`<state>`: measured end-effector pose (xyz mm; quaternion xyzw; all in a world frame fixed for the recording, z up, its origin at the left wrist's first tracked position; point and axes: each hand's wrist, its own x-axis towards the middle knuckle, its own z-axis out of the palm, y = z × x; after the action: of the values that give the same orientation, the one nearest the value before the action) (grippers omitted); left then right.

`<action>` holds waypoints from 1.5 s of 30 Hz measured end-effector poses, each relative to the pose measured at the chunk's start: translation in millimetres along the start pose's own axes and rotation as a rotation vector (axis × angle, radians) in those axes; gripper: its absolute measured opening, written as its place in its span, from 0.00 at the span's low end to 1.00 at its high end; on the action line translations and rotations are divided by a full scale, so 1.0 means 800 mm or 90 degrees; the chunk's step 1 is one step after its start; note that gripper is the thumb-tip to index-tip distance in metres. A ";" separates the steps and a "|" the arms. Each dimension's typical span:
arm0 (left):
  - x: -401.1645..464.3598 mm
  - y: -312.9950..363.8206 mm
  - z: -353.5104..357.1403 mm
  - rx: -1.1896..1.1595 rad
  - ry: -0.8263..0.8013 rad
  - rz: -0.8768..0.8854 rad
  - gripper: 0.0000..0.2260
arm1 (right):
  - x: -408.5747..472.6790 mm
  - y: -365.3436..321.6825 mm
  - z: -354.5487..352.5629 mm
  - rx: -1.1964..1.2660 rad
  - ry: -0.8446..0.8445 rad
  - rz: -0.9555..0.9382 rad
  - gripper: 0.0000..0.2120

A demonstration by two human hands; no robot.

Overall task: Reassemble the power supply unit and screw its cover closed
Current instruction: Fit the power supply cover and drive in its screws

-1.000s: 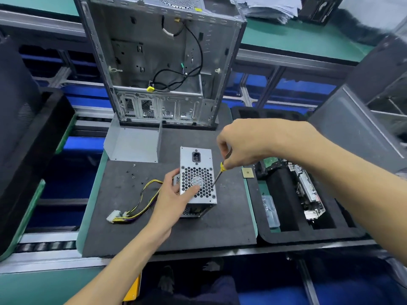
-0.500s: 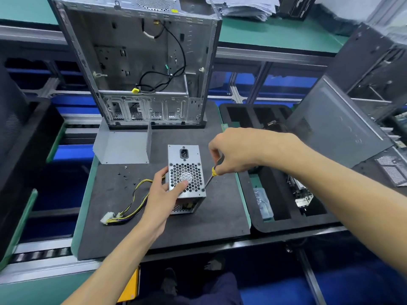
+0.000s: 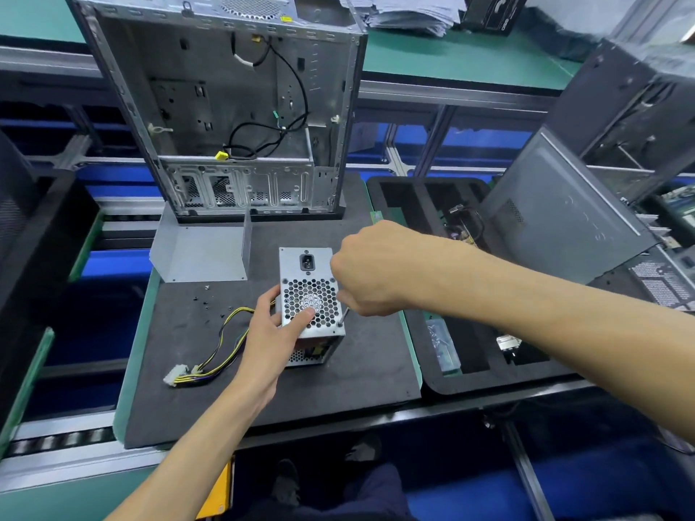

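The silver power supply unit (image 3: 309, 274) stands on the dark foam mat (image 3: 368, 362), its honeycomb fan grille facing up. My left hand (image 3: 272, 329) holds its left side, thumb pressed on the grille. My right hand (image 3: 370, 274) grips a screwdriver (image 3: 344, 317) whose thin shaft points down at the grille's lower right corner; the handle is hidden in my fist. Yellow and black cables (image 3: 222, 345) with a white connector trail off to the left. The bent grey metal cover (image 3: 203, 250) lies behind the unit on the left.
An open, empty computer case (image 3: 225, 107) stands upright at the back of the mat. Several small screws (image 3: 206, 299) lie loose left of the unit. A black foam tray (image 3: 470, 374) with parts sits to the right, a grey side panel (image 3: 564, 216) leaning over it.
My right hand has dropped lower over the unit, so the yellow handle no longer shows. The screwdriver tip stays at the grille's lower right corner. My left hand keeps its hold.
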<state>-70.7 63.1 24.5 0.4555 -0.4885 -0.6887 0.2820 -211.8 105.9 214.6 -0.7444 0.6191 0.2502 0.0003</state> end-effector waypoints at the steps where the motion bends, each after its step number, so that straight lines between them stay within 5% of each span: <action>1: 0.000 0.000 0.000 -0.001 0.001 0.002 0.26 | 0.001 0.000 0.000 0.010 -0.019 0.010 0.19; 16: 0.002 -0.001 0.002 0.014 0.011 0.025 0.22 | 0.009 0.002 -0.009 0.070 -0.203 0.060 0.09; 24: 0.002 0.000 0.001 0.011 0.007 0.023 0.22 | 0.018 0.003 -0.009 0.067 -0.192 0.065 0.06; 30: 0.001 0.000 0.000 0.015 0.008 0.022 0.22 | 0.017 0.003 -0.007 0.074 -0.251 0.063 0.15; 34: 0.001 0.001 0.001 0.017 0.001 0.024 0.22 | 0.022 0.001 -0.007 0.077 -0.248 0.070 0.09; 41: 0.000 0.001 0.001 0.022 0.008 0.028 0.21 | 0.024 -0.002 -0.009 0.073 -0.266 0.055 0.17; 45: 0.000 0.002 0.001 0.027 0.007 0.027 0.22 | 0.025 -0.002 -0.012 0.072 -0.235 0.056 0.08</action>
<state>-71.3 63.2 25.9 0.4547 -0.5112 -0.6696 0.2891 -204.7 84.9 215.1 -0.6571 0.6533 0.3472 0.1444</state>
